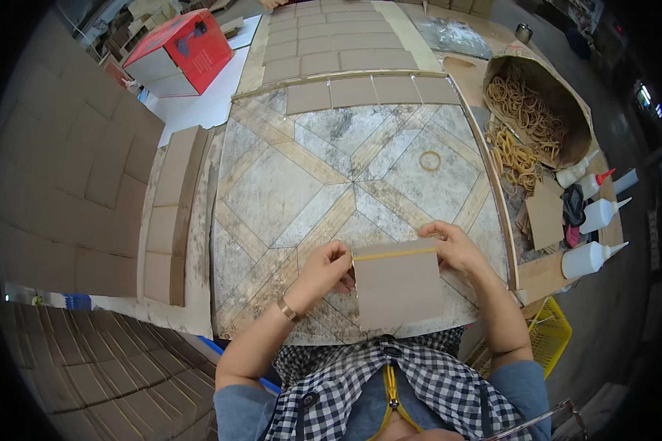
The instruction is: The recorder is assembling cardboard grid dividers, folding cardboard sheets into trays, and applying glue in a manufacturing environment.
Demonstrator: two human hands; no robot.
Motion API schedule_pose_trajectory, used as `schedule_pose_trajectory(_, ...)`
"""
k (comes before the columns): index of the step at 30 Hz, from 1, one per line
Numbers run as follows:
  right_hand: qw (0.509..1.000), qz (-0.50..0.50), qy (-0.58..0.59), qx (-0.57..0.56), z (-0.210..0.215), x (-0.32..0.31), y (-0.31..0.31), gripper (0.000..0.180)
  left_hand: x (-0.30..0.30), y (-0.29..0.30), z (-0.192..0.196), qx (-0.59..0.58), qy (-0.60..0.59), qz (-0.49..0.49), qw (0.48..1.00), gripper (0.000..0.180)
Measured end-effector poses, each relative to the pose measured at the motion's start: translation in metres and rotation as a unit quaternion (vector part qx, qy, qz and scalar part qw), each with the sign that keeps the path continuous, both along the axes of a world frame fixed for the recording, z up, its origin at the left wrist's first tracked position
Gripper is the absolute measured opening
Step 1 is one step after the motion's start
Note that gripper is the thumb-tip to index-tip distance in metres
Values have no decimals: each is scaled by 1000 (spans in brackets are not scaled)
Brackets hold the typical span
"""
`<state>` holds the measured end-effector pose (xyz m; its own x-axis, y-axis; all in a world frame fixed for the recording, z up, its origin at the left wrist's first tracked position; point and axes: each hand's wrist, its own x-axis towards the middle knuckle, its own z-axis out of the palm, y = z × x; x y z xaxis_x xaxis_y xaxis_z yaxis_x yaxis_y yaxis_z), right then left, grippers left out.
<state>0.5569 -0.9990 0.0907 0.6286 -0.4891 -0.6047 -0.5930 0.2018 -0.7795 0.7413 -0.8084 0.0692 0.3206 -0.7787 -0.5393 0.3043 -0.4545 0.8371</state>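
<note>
Workshop, banked stacks of cardboard pieces (pixel 66 176), heaped rubber bands (pixel 526 106), squeeze bottles (pixel 582 262), stained worktable (pixel 287 176)

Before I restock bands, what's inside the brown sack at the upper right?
The brown sack holds a tangled heap of yellowish rubber bands; whatever lies beneath them is covered.

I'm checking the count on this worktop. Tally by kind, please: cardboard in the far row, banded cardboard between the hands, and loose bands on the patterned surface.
Far-row cardboard pieces: 4
Banded cardboard piece between the left hand and right hand: 1
Loose yellowish band: 1
Total: 6
</note>
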Motion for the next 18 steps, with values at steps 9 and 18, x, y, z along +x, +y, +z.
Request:
schedule_pose_trajectory(9, 930, 31, -359, -77, 23, -13, 25, 63, -25, 17, 27, -358, -177, 68, 914, 72)
schedule_pose_trajectory(18, 922, 90, -291, -239, -13, -2, 1, 44, 23, 5, 7, -290, -151, 16, 945, 41)
